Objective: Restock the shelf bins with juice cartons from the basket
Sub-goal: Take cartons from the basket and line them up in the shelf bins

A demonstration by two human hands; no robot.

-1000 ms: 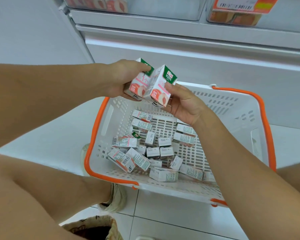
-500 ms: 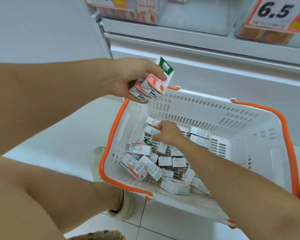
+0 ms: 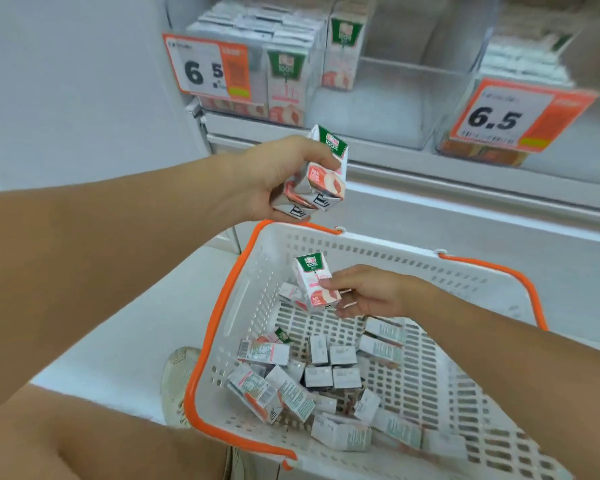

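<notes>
Two cartons (image 3: pixel 312 181) sit clamped in the left hand (image 3: pixel 274 178); the right hand's (image 3: pixel 368 292) fingers pinch one carton (image 3: pixel 314 282) above the basket (image 3: pixel 395 258).

The price tag (image 3: pixel 210 69) clipped to the front of the left shelf bin (image 3: pixel 388 109) reads "6" and "5" in large black digits; its smaller print is too blurred to make out. The price tag (image 3: pixel 510 116) on the right bin (image 3: pixel 478 155) reads "6.5". "100%" stands on the green top panel of the carton (image 3: pixel 314 284) the right hand (image 3: pixel 368 292) holds, and on the carton (image 3: pixel 333 147) in the left hand (image 3: pixel 274 174). The same "100%" seems to show on the cartons standing in the left bin (image 3: pixel 286 81).
</notes>
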